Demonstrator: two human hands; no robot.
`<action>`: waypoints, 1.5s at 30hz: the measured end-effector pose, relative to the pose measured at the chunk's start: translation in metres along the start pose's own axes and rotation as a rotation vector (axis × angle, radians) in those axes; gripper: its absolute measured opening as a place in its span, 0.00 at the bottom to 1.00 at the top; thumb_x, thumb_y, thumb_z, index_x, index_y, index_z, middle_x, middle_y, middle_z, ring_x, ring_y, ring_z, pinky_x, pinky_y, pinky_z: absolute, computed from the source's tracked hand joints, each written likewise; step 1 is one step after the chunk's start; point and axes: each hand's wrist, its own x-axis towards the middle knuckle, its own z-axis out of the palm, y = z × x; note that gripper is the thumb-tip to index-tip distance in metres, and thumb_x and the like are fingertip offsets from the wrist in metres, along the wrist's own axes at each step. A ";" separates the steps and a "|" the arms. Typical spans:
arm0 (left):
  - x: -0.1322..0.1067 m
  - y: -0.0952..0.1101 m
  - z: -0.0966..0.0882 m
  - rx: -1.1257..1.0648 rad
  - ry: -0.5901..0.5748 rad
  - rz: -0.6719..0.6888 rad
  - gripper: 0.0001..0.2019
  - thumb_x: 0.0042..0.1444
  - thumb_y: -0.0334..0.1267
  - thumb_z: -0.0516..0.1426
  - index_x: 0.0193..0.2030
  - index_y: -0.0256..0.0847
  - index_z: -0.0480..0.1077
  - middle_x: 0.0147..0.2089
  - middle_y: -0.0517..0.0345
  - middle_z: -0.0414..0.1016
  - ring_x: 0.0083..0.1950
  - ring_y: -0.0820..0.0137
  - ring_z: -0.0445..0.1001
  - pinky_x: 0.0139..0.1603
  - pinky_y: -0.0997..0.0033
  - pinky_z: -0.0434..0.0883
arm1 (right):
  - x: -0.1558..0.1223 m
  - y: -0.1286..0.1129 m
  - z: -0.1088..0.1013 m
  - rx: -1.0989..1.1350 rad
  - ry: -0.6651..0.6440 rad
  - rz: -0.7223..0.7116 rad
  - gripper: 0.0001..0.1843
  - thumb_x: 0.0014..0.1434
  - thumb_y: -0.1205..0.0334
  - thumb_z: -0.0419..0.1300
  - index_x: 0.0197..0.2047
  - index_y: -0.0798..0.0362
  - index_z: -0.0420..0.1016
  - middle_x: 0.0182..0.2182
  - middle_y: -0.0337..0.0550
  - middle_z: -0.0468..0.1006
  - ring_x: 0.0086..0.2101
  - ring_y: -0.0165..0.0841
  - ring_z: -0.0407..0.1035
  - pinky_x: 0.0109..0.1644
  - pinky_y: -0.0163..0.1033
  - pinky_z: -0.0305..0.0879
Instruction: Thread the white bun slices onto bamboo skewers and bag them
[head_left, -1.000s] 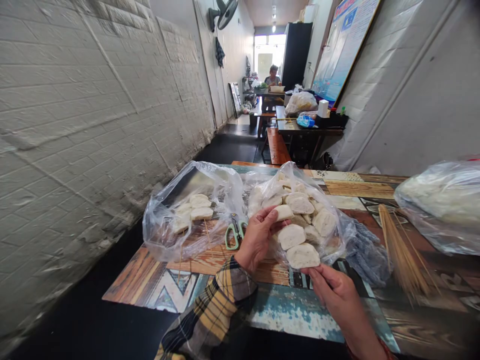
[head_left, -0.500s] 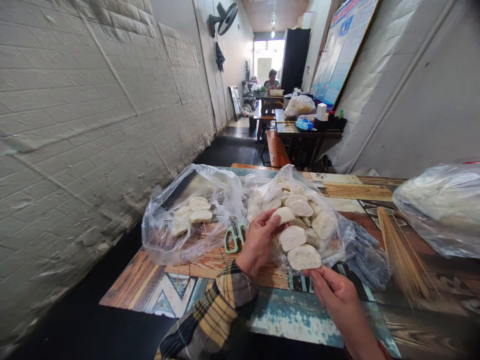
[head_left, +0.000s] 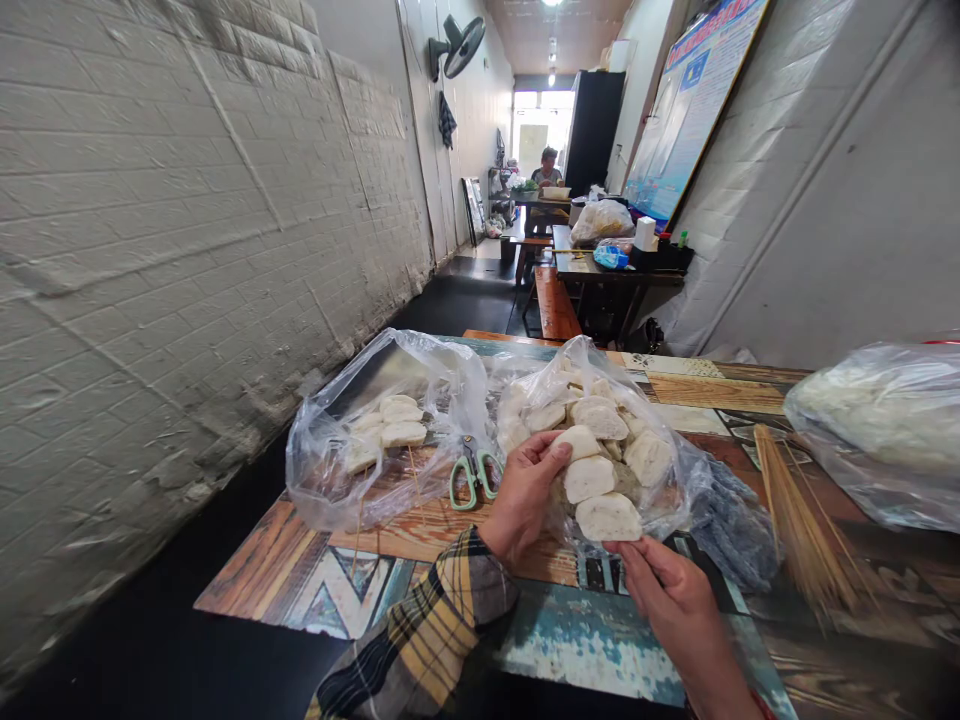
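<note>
My left hand [head_left: 523, 492] pinches a pale, oval slice [head_left: 577, 441], of a food I cannot name for certain, between thumb and fingers. Just below it, two more slices [head_left: 590, 480] run in a slanting row toward my right hand [head_left: 671, 585]. That hand is closed at the lower end of the row, its fingertips pinching a skewer mostly hidden by the slices and fingers. Behind the row, a clear plastic bag [head_left: 679, 440] holds a heap of similar slices [head_left: 598, 415]. Green-handled scissors [head_left: 472, 478] lie left of my left hand.
At left, an open plastic bag [head_left: 319, 470] holds skewered slices [head_left: 403, 433], their sticks poking out. A bundle of thin skewers [head_left: 799, 525] lies at right beside a grey cloth [head_left: 739, 520]. Another full bag [head_left: 885, 420] sits far right. A person [head_left: 548, 168] sits at a back table.
My left hand has brought its slice slightly down and right, closer against the row. My right hand stays nearly in place. The camera view has shifted a little.
</note>
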 end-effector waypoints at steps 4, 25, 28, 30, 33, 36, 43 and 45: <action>-0.002 0.002 0.001 -0.002 -0.019 -0.005 0.19 0.42 0.43 0.70 0.40 0.37 0.78 0.37 0.54 0.79 0.36 0.72 0.73 0.41 0.72 0.68 | -0.001 0.001 -0.001 -0.003 -0.004 0.015 0.24 0.61 0.43 0.57 0.35 0.55 0.81 0.14 0.32 0.63 0.17 0.26 0.56 0.21 0.31 0.53; -0.011 0.015 0.004 -0.096 -0.051 0.014 0.28 0.43 0.44 0.70 0.52 0.40 0.76 0.39 0.54 0.80 0.36 0.71 0.73 0.39 0.73 0.68 | -0.002 -0.003 -0.009 -0.213 -0.013 -0.074 0.23 0.56 0.40 0.59 0.34 0.51 0.84 0.21 0.39 0.77 0.21 0.31 0.68 0.26 0.32 0.66; -0.010 0.015 0.003 -0.114 -0.022 0.019 0.27 0.42 0.44 0.70 0.52 0.41 0.76 0.39 0.53 0.80 0.37 0.71 0.73 0.40 0.72 0.69 | -0.007 -0.011 -0.005 -0.214 0.068 -0.081 0.22 0.56 0.40 0.59 0.34 0.48 0.85 0.25 0.40 0.81 0.22 0.32 0.69 0.28 0.33 0.67; -0.010 0.014 0.003 -0.111 -0.021 0.014 0.24 0.42 0.44 0.70 0.48 0.39 0.78 0.39 0.53 0.80 0.37 0.71 0.74 0.41 0.72 0.69 | -0.009 -0.014 0.000 -0.195 0.151 -0.076 0.23 0.55 0.38 0.59 0.33 0.47 0.85 0.24 0.40 0.80 0.21 0.32 0.68 0.28 0.33 0.67; -0.011 0.014 0.003 -0.116 -0.046 0.020 0.23 0.43 0.44 0.70 0.47 0.40 0.79 0.40 0.52 0.81 0.38 0.70 0.74 0.42 0.71 0.69 | -0.010 -0.016 0.004 -0.202 0.187 -0.061 0.24 0.54 0.35 0.59 0.31 0.47 0.84 0.18 0.37 0.75 0.18 0.30 0.65 0.26 0.33 0.65; -0.013 0.015 0.003 -0.114 -0.075 0.031 0.23 0.43 0.43 0.70 0.48 0.41 0.79 0.40 0.52 0.81 0.40 0.69 0.74 0.44 0.70 0.68 | -0.008 -0.017 0.004 -0.219 0.165 -0.068 0.25 0.55 0.35 0.57 0.30 0.47 0.83 0.15 0.35 0.70 0.17 0.30 0.64 0.25 0.33 0.63; -0.015 0.014 0.003 -0.064 -0.082 0.042 0.23 0.44 0.45 0.69 0.48 0.40 0.79 0.40 0.51 0.81 0.41 0.67 0.73 0.44 0.70 0.67 | -0.007 -0.015 0.000 -0.282 0.192 -0.094 0.26 0.55 0.33 0.57 0.32 0.46 0.84 0.22 0.39 0.77 0.23 0.33 0.68 0.27 0.33 0.65; -0.015 0.014 0.003 -0.048 -0.081 0.052 0.24 0.44 0.45 0.69 0.48 0.39 0.79 0.40 0.50 0.81 0.41 0.66 0.74 0.44 0.69 0.67 | -0.007 -0.015 0.000 -0.287 0.192 -0.090 0.27 0.55 0.33 0.56 0.31 0.46 0.84 0.24 0.40 0.79 0.25 0.34 0.71 0.31 0.33 0.67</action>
